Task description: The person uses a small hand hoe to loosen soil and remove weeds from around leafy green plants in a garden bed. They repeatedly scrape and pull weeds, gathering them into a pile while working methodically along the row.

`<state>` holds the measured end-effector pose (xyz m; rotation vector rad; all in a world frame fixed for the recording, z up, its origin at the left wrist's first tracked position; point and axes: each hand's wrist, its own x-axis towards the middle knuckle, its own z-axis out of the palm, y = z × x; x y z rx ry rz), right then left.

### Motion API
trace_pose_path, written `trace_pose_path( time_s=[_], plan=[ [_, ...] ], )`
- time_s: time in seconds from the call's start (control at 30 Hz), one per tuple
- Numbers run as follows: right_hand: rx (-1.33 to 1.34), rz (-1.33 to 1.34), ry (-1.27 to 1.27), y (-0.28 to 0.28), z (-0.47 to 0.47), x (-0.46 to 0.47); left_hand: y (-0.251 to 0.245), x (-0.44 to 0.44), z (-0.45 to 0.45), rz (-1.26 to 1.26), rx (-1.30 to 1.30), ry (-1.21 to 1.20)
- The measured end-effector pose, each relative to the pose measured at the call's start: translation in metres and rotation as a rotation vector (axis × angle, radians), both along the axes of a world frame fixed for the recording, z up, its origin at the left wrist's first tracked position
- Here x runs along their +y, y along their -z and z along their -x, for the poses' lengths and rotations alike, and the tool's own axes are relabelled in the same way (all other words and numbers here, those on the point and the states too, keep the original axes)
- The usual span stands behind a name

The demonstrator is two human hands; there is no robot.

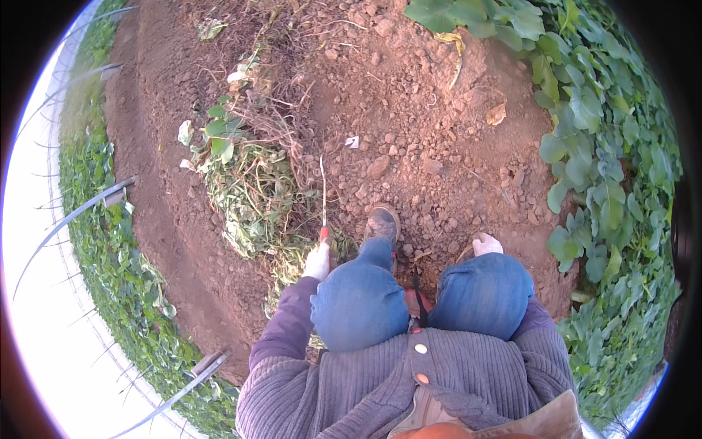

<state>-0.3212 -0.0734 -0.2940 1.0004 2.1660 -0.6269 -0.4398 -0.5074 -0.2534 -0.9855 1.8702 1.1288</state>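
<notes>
My left hand (317, 263), in a pale glove, grips the red handle (324, 232) of a long, thin blade (323, 186), probably a knife. The blade points away from me over the soil, along the right side of a heap of wilted leaves and stems (258, 192). Beyond my right knee (482, 291) my right hand (487, 244) shows only in part, also pale-gloved. Its fingers are largely hidden, and I see nothing held in it. Between my hands is one muddy shoe (382, 222) on the ground.
Leafy green plants (609, 192) line the right side, and another green row (98, 219) runs along the left. Curved metal hoops (71, 219) stand by the pale sheeting. Dry roots and stalks (274, 110) lie ahead on cloddy soil (417, 137), near a small white scrap (352, 142).
</notes>
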Motion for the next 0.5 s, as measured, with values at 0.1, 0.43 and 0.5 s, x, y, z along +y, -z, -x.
trace_pose_path(
  time_s=[0.1, 0.43, 0.5],
  plan=[
    [0.033, -0.019, -0.049, 0.001, 0.005, -0.007, -0.032, 0.015, 0.042, -0.188, 0.023, -0.191],
    [-0.04, -0.046, -0.054, -0.005, 0.008, -0.008, -0.043, 0.037, 0.033, 0.001, -0.008, 0.159],
    [-0.047, -0.041, -0.085, -0.001, -0.002, -0.002, -0.029, 0.044, 0.038, -0.016, -0.042, 0.202]
  ],
)
